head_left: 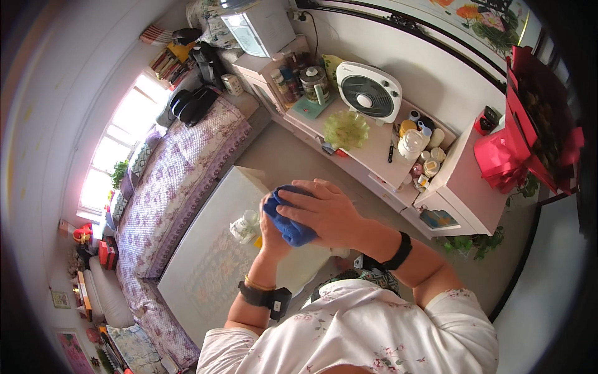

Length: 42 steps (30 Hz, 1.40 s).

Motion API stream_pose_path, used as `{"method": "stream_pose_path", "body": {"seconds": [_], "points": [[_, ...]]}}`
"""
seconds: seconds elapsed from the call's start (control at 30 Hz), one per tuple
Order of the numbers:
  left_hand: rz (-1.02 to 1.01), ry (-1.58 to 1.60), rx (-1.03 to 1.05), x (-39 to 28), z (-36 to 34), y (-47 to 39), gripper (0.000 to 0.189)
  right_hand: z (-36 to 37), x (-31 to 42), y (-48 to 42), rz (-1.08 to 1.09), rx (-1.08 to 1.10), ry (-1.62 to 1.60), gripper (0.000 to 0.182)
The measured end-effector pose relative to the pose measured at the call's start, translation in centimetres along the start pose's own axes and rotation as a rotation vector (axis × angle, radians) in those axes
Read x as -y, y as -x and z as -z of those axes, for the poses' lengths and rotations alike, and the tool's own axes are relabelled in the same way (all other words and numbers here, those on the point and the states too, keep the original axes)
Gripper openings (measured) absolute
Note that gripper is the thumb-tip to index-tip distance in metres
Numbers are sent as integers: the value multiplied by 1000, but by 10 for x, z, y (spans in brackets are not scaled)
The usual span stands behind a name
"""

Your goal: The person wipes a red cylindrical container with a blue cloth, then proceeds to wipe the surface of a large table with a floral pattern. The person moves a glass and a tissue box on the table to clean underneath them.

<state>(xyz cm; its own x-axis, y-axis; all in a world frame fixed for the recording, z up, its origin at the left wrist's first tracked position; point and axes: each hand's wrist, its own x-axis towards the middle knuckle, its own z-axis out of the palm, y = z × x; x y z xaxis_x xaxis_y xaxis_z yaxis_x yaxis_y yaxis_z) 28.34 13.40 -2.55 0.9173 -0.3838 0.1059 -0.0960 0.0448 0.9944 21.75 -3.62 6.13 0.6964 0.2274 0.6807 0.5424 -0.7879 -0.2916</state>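
A folded blue cloth is pressed between my two hands, above the low table with a pale cover. My left hand holds it from the left side, its fingers partly hidden behind the cloth. My right hand lies over its upper right side with the fingers stretched across it. What the cloth may wrap, if anything, cannot be seen. Just left of my left hand, a white patterned packet and a clear cup stand on the table, with a small yellow thing partly hidden by my wrist.
Beyond the table runs a low cabinet bearing a white box fan, a green ruffled bowl, a glass kettle, a knife and several jars. A sofa with a quilted floral cover lies left. A red-wrapped bouquet stands right.
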Motion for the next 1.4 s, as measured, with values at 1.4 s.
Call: {"method": "stream_pose_path", "body": {"seconds": [1.4], "points": [[520, 1125, 128, 29, -67, -98, 62, -29, -85, 39, -346, -182, -137, 47]]}}
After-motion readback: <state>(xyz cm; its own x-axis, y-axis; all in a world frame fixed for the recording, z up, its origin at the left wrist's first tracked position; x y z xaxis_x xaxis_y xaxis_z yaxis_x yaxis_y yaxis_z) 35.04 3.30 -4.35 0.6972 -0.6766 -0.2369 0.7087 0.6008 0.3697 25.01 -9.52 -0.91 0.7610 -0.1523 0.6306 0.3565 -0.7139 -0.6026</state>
